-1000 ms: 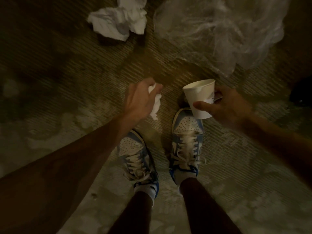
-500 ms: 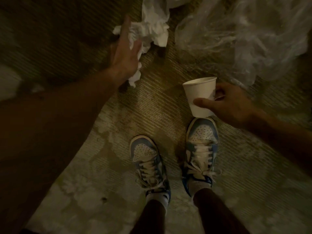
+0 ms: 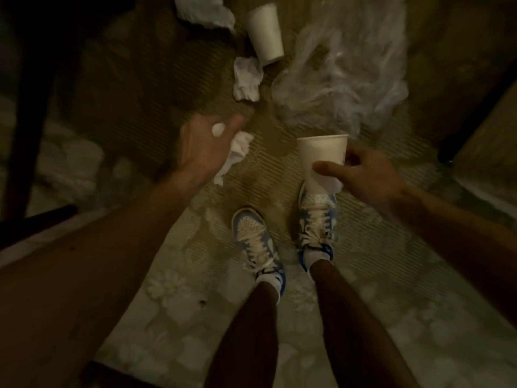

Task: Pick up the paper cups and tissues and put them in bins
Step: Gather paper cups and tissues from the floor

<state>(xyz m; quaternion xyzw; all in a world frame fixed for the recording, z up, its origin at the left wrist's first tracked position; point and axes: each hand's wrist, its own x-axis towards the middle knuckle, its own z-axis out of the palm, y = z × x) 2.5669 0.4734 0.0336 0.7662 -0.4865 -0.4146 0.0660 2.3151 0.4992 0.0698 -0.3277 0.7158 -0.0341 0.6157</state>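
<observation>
My left hand [image 3: 204,147] is closed on a crumpled white tissue [image 3: 236,151] that hangs out below the fingers. An upright white paper cup [image 3: 321,155] is gripped by my right hand [image 3: 366,175] above my right shoe. On the carpet further ahead lie another crumpled tissue [image 3: 247,79], a second paper cup [image 3: 265,33] on its side, and a larger wad of tissue [image 3: 204,9] at the top edge.
A crumpled clear plastic bag [image 3: 344,77] lies on the carpet ahead on the right. Dark furniture legs [image 3: 25,135] stand at the left, and another dark leg [image 3: 475,116] at the right. My two blue and white sneakers [image 3: 257,242] stand on the patterned carpet.
My left hand has pulled back from the tissue pile toward me, holding a tissue. The view has tilted so a lying cup and more tissues show ahead. The right hand keeps its cup.
</observation>
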